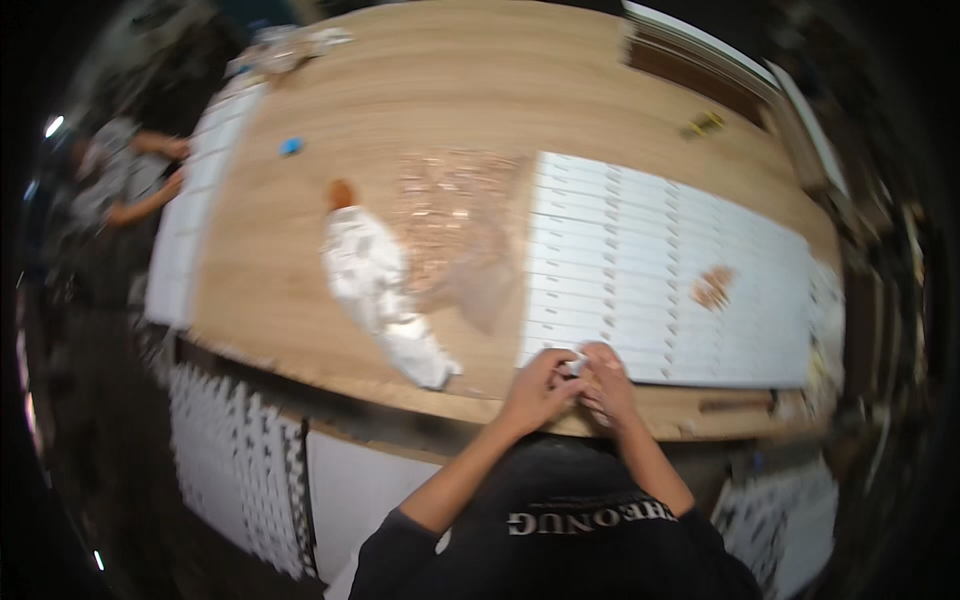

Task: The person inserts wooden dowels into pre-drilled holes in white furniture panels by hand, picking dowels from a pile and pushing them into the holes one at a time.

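Observation:
My left hand (545,390) and my right hand (606,386) meet at the near left corner of a block of white strips (637,262). Their fingers are bent around something small and pale, too blurred to name; which hand grips it is unclear. The strips lie side by side, with rows of small dark marks or slots across them. A little pile of copper-coloured pieces (712,288) rests on the strips. To the left, many more such pieces (435,217) are spread in and around a clear plastic bag (480,277).
A white bundle (367,262) with a round orange-brown end (341,194) lies on the wooden table (420,82). A blue object (291,146) is farther left. A yellow-and-black item (705,124) lies at the back right. Another person's hands (175,161) touch white strips at the left edge.

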The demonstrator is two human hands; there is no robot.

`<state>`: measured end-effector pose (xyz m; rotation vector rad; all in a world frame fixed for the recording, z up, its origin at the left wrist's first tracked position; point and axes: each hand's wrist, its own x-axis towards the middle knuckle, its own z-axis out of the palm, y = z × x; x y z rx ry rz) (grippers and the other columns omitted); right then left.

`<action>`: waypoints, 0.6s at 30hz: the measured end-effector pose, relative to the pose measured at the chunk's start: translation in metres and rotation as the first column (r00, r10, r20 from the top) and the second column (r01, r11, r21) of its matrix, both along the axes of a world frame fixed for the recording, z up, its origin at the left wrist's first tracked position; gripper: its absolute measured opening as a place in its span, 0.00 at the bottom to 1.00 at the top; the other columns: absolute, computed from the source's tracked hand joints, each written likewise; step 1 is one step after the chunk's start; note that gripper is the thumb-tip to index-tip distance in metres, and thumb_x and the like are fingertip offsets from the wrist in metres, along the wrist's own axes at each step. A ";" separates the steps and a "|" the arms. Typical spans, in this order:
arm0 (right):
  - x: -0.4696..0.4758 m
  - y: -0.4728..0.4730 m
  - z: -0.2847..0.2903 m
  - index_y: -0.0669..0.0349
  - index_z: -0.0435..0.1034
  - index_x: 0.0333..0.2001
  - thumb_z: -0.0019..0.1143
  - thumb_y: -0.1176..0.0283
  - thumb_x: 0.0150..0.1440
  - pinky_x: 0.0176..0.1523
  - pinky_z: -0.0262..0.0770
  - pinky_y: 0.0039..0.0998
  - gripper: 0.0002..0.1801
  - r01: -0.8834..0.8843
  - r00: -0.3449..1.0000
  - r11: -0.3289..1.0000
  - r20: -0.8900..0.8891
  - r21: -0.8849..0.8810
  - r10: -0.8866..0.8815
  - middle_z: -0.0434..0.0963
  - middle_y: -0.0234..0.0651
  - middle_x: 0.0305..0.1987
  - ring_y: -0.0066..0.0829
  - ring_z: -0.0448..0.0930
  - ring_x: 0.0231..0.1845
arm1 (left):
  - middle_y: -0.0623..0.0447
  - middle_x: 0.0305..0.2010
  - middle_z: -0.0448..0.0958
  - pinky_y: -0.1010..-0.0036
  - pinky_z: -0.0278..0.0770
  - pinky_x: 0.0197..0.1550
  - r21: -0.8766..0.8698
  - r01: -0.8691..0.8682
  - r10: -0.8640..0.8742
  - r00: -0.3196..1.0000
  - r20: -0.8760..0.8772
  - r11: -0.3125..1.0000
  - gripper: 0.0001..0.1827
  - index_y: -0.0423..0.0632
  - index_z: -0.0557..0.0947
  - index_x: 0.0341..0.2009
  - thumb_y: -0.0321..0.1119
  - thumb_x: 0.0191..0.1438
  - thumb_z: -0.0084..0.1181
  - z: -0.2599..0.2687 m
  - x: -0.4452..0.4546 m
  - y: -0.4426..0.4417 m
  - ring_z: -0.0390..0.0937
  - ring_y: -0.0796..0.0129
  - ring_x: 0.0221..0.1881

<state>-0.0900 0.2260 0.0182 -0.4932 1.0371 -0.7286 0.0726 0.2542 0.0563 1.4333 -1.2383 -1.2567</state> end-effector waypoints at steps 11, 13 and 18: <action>0.024 0.001 0.013 0.56 0.68 0.44 0.44 0.63 0.62 0.14 0.50 0.15 0.11 0.222 0.974 0.974 -0.034 -0.035 -0.223 0.62 0.21 0.19 0.10 0.58 0.13 | 0.44 0.29 0.77 0.66 0.73 0.35 -0.090 0.191 -0.154 0.936 0.317 0.977 0.06 0.43 0.81 0.32 0.30 0.51 0.54 -0.022 0.043 -0.053 0.77 0.54 0.31; 0.021 -0.012 0.022 0.57 0.68 0.44 0.44 0.63 0.62 0.15 0.50 0.16 0.12 0.163 0.985 0.985 -0.038 -0.060 -0.166 0.61 0.21 0.19 0.11 0.56 0.14 | 0.44 0.28 0.77 0.66 0.73 0.35 -0.035 0.148 -0.125 0.921 0.370 0.988 0.06 0.43 0.81 0.32 0.30 0.50 0.54 -0.033 0.055 -0.075 0.76 0.53 0.30; 0.011 -0.038 0.021 0.58 0.70 0.42 0.45 0.62 0.61 0.19 0.54 0.16 0.13 -0.008 0.997 0.984 -0.072 -0.175 -0.005 0.60 0.20 0.19 0.10 0.57 0.18 | 0.45 0.26 0.76 0.65 0.72 0.31 -0.054 0.428 -0.285 0.686 0.669 0.902 0.04 0.45 0.82 0.29 0.29 0.46 0.58 -0.043 0.049 -0.094 0.75 0.55 0.27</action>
